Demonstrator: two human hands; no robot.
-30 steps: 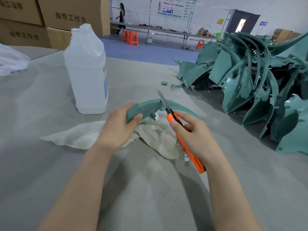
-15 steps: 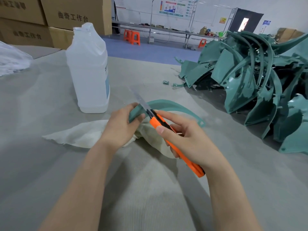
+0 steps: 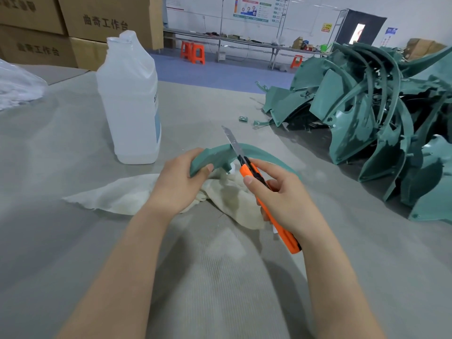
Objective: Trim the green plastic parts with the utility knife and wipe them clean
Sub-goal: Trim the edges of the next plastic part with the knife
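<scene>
My left hand (image 3: 179,183) grips the thick near end of a curved green plastic part (image 3: 215,156), which arcs away to the right over a crumpled off-white cloth (image 3: 122,198). My right hand (image 3: 286,198) holds an orange utility knife (image 3: 266,195). Its extended steel blade lies across the part's upper edge and points up and away from me. A large pile of green plastic parts (image 3: 381,113) lies on the right of the grey table (image 3: 73,241).
A translucent white plastic jug (image 3: 129,101) stands just left of the held part. A small green offcut (image 3: 243,118) lies near the pile. Cardboard boxes (image 3: 102,20) stand at the back left, and clear plastic wrap (image 3: 17,86) lies at the left edge.
The knife has swung back to the right along the part, from a left-leaning slant near my left thumb to a steeper stance over the part's middle. My left hand keeps its grip.
</scene>
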